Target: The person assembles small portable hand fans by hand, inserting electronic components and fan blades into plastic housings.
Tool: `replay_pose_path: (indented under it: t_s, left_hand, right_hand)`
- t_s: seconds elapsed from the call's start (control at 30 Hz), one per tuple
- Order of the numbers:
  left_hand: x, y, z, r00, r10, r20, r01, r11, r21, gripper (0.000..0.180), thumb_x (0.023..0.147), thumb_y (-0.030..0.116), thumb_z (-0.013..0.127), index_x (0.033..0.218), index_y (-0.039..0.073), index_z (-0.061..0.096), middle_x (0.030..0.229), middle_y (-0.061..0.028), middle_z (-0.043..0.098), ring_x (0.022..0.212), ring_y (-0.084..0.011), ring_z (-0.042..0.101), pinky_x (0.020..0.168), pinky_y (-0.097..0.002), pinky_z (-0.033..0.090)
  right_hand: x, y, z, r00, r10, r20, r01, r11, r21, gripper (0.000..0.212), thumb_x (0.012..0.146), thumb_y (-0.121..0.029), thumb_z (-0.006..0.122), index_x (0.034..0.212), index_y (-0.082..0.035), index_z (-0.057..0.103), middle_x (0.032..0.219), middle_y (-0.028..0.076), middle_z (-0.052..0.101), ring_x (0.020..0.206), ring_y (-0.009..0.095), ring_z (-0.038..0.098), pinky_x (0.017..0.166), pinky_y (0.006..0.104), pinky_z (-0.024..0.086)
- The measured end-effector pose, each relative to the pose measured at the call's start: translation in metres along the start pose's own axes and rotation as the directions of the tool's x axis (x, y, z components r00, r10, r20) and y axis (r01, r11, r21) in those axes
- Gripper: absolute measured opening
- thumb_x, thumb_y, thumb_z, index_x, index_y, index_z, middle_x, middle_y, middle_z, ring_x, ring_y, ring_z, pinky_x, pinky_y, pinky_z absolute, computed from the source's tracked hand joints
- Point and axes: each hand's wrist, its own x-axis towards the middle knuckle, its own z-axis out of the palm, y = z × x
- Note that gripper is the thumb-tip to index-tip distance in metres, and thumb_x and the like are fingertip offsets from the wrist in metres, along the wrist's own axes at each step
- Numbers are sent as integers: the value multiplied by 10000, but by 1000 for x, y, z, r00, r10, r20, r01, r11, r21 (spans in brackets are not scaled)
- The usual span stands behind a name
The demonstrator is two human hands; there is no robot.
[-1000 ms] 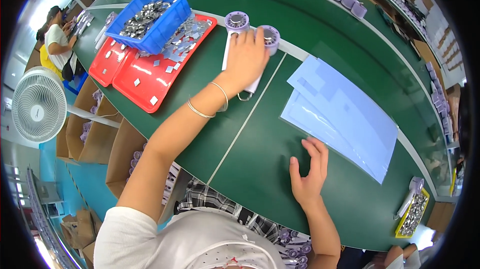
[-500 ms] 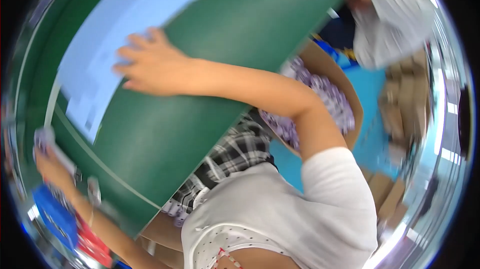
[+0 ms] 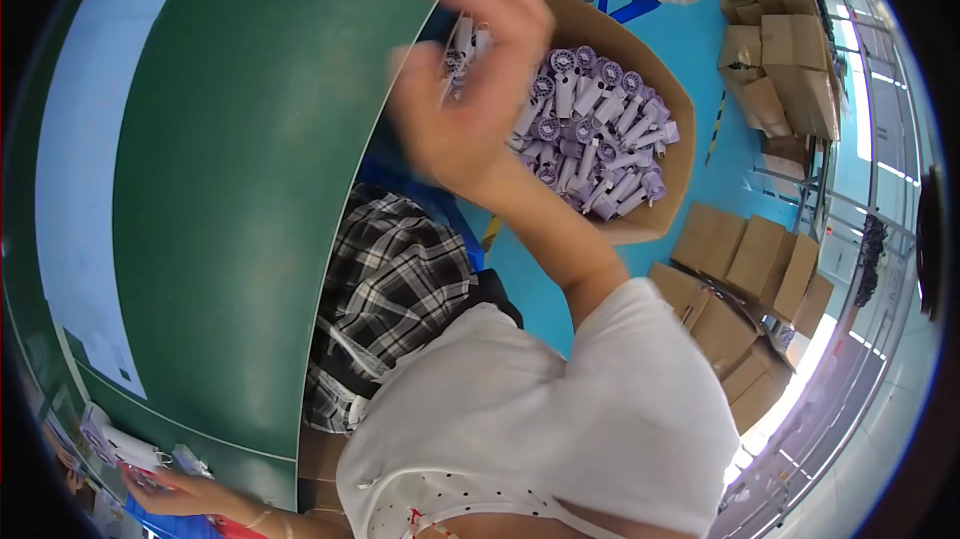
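Okay, head cam, and that's the only view here. The right hand (image 3: 475, 89) is up near the top middle, pretty blurred, right by the edge of the green table (image 3: 230, 189). Its fingers are spread and a bit curled, thumb well apart from the rest, and I see nothing in its grip. From this angle it covers the left side of a big open carton (image 3: 668, 89), which is packed with a messy pile of purple-and-white fans (image 3: 590, 129). Can't tell if the hand touches the table edge.

The left hand (image 3: 175, 494) is way down in the bottom left corner, squished by the lens. It's stretched out flat-ish, with the fingertips right at a handheld fan (image 3: 130, 447), white handle, purple head, lying on the table near its far edge. Whether those fingers are gripping it or just beside it, I honestly can't tell. A bit of blue bin (image 3: 170, 522) and something red (image 3: 240, 530) peek out around that wrist.

Light blue sheets (image 3: 85, 139) run along the left part of the table. Plaid cloth (image 3: 400, 269) sits on the lap, and brown cardboard boxes (image 3: 800, 49) are stacked on the right, over a bright blue floor (image 3: 535, 294).
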Motion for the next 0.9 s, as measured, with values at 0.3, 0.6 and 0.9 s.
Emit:
replay_pose_path:
  t_s: [0.3,0.6,0.9]
  left_hand:
    - [-36,170,16,647,385,657,-311,921,-234,751,768,-19,627,1470,-21,358,1533,-285,329,1421,-482,317,1182,-597,232]
    - [-39,145,11,671,334,662,-317,936,-150,882,675,-156,629,1491,-3,327,1562,-250,304,1451,-462,282,1202,-561,217]
    - [-41,135,6,673,308,673,-327,939,-104,958,625,-223,659,1490,65,362,1573,-202,317,1459,-418,297,1195,-529,262]
  right_hand:
    - [-294,232,-198,482,867,-127,-290,21,-957,579,763,-275,729,1284,-103,548,1303,241,498,1230,432,473,998,530,415]
    - [-293,321,-217,-56,957,-283,-249,-288,-925,837,729,-565,783,1442,-267,460,1437,300,381,1338,456,417,1066,538,416]
    - [-277,308,-193,99,906,-412,-140,-397,-907,804,671,-656,758,1364,-307,550,1362,268,429,1237,391,449,978,545,415]
